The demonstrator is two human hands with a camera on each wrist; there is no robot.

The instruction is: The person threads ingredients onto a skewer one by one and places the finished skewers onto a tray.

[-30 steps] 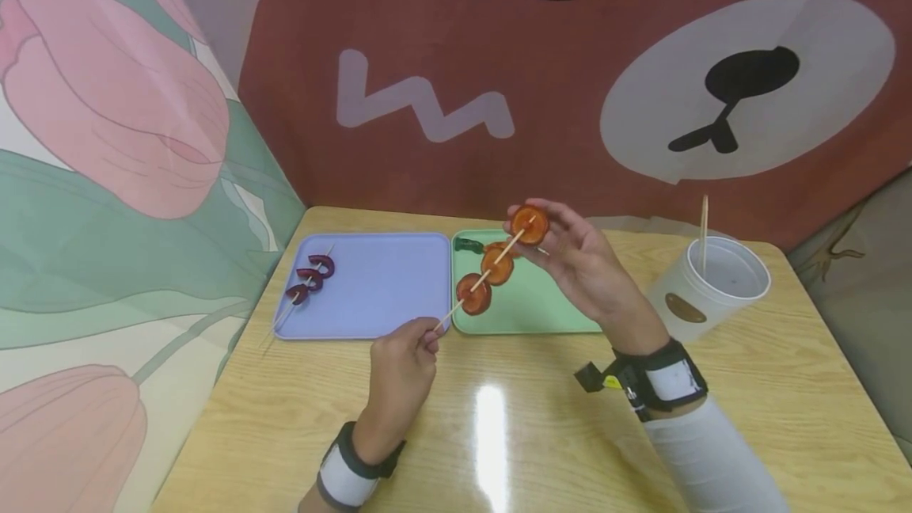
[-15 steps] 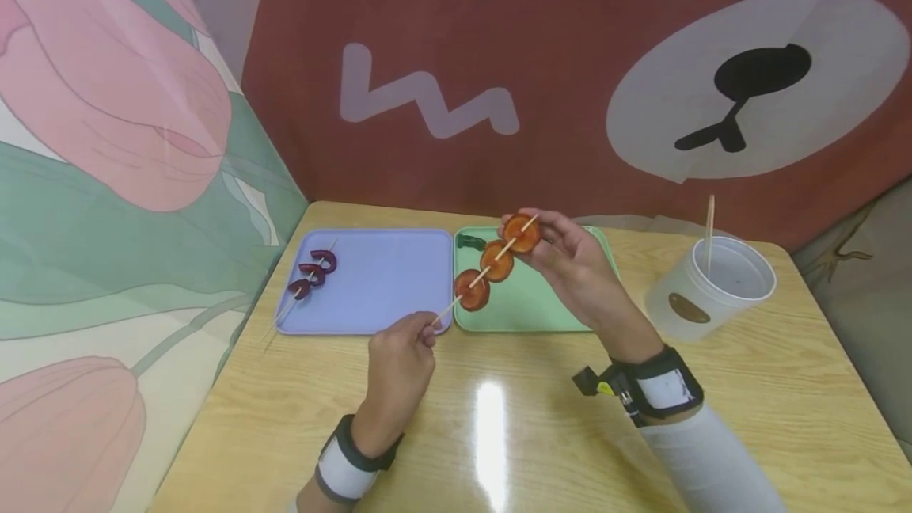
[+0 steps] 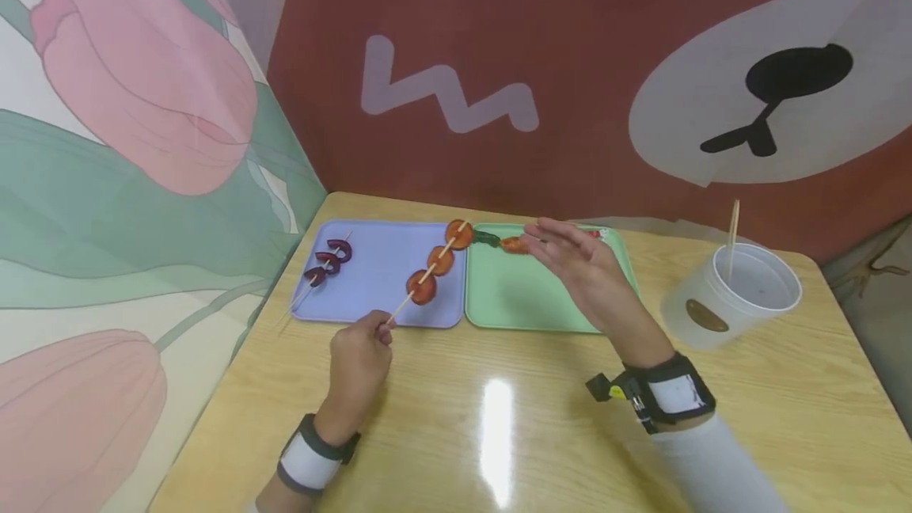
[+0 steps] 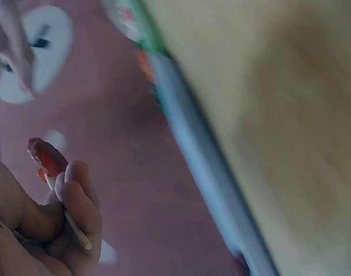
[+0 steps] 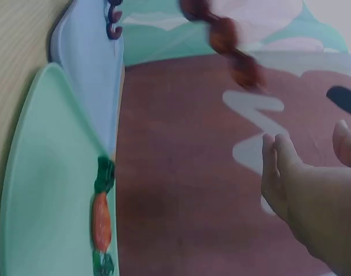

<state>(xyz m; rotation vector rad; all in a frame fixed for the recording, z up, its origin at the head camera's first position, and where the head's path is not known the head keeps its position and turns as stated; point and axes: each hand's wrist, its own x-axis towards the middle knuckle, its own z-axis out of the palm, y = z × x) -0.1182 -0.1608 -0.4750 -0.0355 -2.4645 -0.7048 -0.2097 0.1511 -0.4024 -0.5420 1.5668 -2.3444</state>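
Observation:
My left hand pinches the lower end of a wooden skewer threaded with three round orange-red slices. The loaded skewer slants up and away over the blue tray, its top slice at the tray's right edge in the head view. In the left wrist view, thumb and fingers curl round the stick. My right hand is raised over the green tray, fingers extended and holding nothing. At the blue tray's left lies another skewer with dark red curved pieces.
Along the green tray's far edge sit a dark green piece and an orange piece. A white tub with thin wooden sticks stands on the right of the wooden table. A printed wall covering rises behind.
My right hand has let go of the top slice, and its fingers have straightened. The left hand has carried the skewer of orange-red slices leftward, from over the green tray to over the blue one.

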